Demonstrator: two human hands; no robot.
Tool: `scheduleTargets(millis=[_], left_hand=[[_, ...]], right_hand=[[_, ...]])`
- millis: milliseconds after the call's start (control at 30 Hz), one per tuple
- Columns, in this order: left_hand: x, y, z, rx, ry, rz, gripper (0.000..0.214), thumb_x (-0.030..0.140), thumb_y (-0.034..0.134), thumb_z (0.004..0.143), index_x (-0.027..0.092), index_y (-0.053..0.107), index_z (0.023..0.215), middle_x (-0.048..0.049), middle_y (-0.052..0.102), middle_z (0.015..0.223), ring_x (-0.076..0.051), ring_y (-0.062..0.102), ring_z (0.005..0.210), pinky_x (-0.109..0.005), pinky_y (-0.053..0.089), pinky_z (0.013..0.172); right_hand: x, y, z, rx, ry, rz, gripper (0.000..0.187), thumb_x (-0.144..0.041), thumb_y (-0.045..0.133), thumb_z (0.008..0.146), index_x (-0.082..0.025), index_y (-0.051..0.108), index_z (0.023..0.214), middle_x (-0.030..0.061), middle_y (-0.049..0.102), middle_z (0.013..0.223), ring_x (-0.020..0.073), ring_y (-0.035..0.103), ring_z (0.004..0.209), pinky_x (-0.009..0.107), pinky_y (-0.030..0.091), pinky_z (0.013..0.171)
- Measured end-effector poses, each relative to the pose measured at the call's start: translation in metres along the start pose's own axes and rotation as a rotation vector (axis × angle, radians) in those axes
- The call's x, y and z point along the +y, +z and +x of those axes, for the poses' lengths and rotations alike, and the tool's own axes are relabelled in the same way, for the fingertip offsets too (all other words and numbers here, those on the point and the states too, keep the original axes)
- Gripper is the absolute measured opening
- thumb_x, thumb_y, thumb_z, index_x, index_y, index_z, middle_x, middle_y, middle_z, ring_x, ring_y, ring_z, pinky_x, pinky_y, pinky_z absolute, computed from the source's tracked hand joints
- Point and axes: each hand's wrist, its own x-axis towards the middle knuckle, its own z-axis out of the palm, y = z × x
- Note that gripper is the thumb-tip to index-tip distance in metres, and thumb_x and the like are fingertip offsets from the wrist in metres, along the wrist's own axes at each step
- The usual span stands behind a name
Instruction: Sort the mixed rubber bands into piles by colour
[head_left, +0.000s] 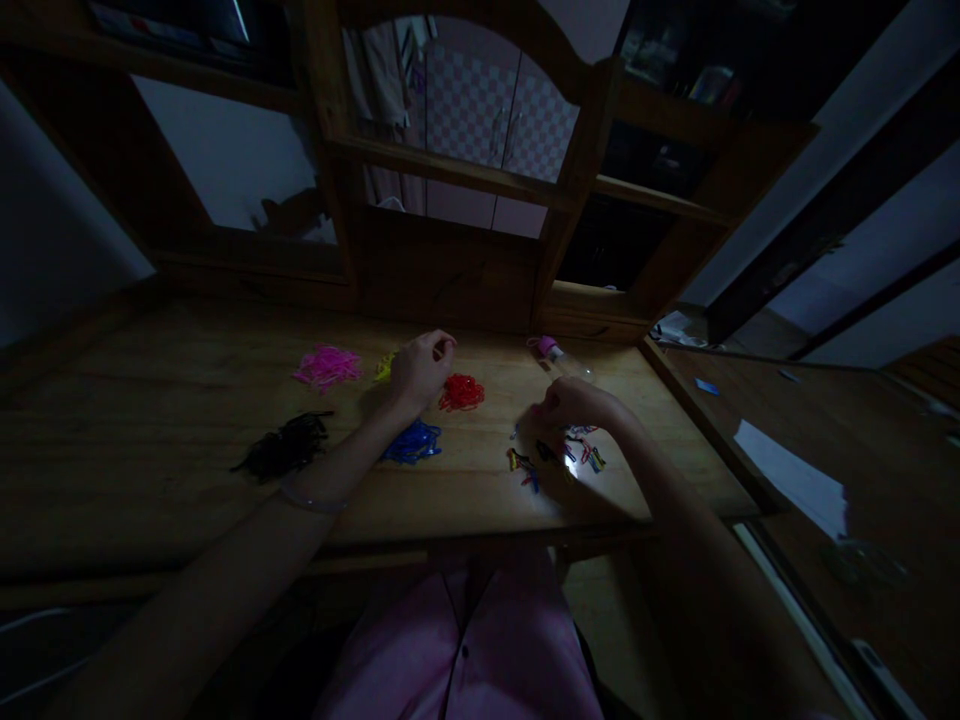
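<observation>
My left hand (422, 374) hovers between a yellow pile (385, 366) and a red pile (461, 392) of small thin pieces. Its fingertips are pinched together, and whatever they may hold is too small to make out. Over a scattered mixed-colour group of the same kind of pieces (592, 458), my right hand (574, 403) has its fingers curled inward; its fingertips are partly hidden. A blue pile (411, 441) lies near my left wrist, with a black pile (286, 446) and a pink pile (328, 367) further left. The pieces look like small loops or clips; their kind is unclear.
Behind my right hand a clear bottle with a purple cap (548, 345) lies on the wooden table (187, 400). A wooden shelf unit (450, 275) rises along the back. To the right, white paper (795, 478) rests on another surface. The room is dim.
</observation>
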Motion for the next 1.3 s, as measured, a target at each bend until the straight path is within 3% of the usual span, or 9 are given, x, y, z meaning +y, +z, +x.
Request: scheduleTargets(millis=[133, 233, 467, 567, 700, 800, 900, 1100, 1300], left_hand=[[-0.001, 0.0, 0.0, 0.006, -0.004, 0.004, 0.022, 0.029, 0.049, 0.09, 0.023, 0.071, 0.092, -0.0042, 0.074, 0.087, -0.018, 0.066, 0.074, -0.026, 0.044, 0.064], [-0.001, 0.0, 0.0, -0.003, 0.0, 0.002, 0.023, 0.029, 0.049, 0.091, 0.023, 0.07, 0.093, -0.0044, 0.074, 0.088, -0.018, 0.066, 0.075, -0.026, 0.044, 0.065], [0.0, -0.003, 0.0, -0.012, 0.002, 0.012, 0.023, 0.029, 0.048, 0.09, 0.022, 0.07, 0.095, -0.0046, 0.074, 0.087, -0.018, 0.066, 0.075, -0.025, 0.043, 0.064], [0.002, -0.004, -0.001, -0.025, -0.008, 0.028, 0.025, 0.029, 0.047, 0.091, 0.022, 0.07, 0.096, -0.0046, 0.074, 0.088, -0.018, 0.066, 0.075, -0.025, 0.043, 0.064], [0.004, -0.002, -0.001, -0.036, -0.018, 0.02, 0.025, 0.029, 0.047, 0.092, 0.022, 0.07, 0.097, -0.0044, 0.074, 0.09, -0.018, 0.066, 0.076, -0.025, 0.044, 0.066], [0.005, 0.0, -0.002, -0.045, -0.018, 0.0, 0.023, 0.029, 0.049, 0.091, 0.021, 0.07, 0.096, -0.0045, 0.074, 0.089, -0.017, 0.066, 0.075, -0.025, 0.044, 0.066], [0.004, 0.001, -0.002, -0.04, -0.006, -0.011, 0.022, 0.028, 0.049, 0.091, 0.021, 0.07, 0.094, -0.0044, 0.074, 0.087, -0.017, 0.065, 0.073, -0.026, 0.044, 0.065], [0.001, 0.002, -0.004, -0.025, 0.014, -0.028, 0.022, 0.029, 0.049, 0.091, 0.021, 0.07, 0.094, -0.0044, 0.073, 0.085, -0.018, 0.065, 0.073, -0.026, 0.043, 0.065], [0.001, 0.003, -0.004, -0.008, 0.017, -0.015, 0.022, 0.028, 0.049, 0.09, 0.022, 0.07, 0.093, -0.003, 0.073, 0.084, -0.017, 0.065, 0.073, -0.025, 0.042, 0.063]], right_hand=[[-0.009, -0.013, -0.007, 0.074, 0.04, -0.05, 0.013, -0.028, 0.071, 0.075, -0.016, 0.077, 0.08, 0.0121, 0.072, 0.084, 0.0201, 0.065, 0.074, 0.026, 0.042, 0.061], [-0.031, -0.021, -0.004, 0.142, -0.036, 0.055, 0.012, -0.025, 0.072, 0.074, -0.019, 0.076, 0.083, 0.0086, 0.073, 0.086, 0.0184, 0.065, 0.075, 0.024, 0.042, 0.061], [-0.085, -0.014, 0.04, 0.343, -0.227, 0.355, 0.017, -0.025, 0.065, 0.082, -0.016, 0.073, 0.095, 0.0047, 0.074, 0.091, 0.0133, 0.065, 0.077, 0.02, 0.04, 0.062], [-0.074, -0.019, 0.038, 0.335, -0.272, 0.357, 0.023, -0.029, 0.068, 0.083, -0.016, 0.069, 0.102, 0.0046, 0.072, 0.092, 0.0124, 0.064, 0.075, 0.02, 0.04, 0.062], [-0.042, -0.023, -0.001, 0.198, -0.193, 0.088, 0.019, -0.026, 0.074, 0.075, -0.015, 0.069, 0.091, 0.0063, 0.071, 0.087, 0.0163, 0.062, 0.078, 0.024, 0.037, 0.061], [-0.028, -0.012, -0.034, 0.077, -0.117, -0.05, 0.031, -0.034, 0.072, 0.077, -0.017, 0.066, 0.101, 0.0081, 0.069, 0.088, 0.0192, 0.061, 0.08, 0.026, 0.034, 0.059], [-0.029, 0.007, -0.052, 0.049, -0.029, -0.055, 0.027, -0.034, 0.066, 0.08, -0.017, 0.064, 0.101, 0.0085, 0.068, 0.092, 0.0176, 0.06, 0.075, 0.026, 0.031, 0.057], [-0.046, 0.028, -0.05, 0.113, 0.006, -0.046, 0.018, -0.024, 0.064, 0.078, -0.015, 0.065, 0.093, 0.0094, 0.068, 0.093, 0.0172, 0.059, 0.076, 0.026, 0.028, 0.056], [-0.033, 0.02, -0.038, 0.047, 0.032, 0.164, 0.013, -0.019, 0.066, 0.072, -0.013, 0.071, 0.082, 0.008, 0.07, 0.079, 0.0156, 0.061, 0.067, 0.024, 0.033, 0.052]])
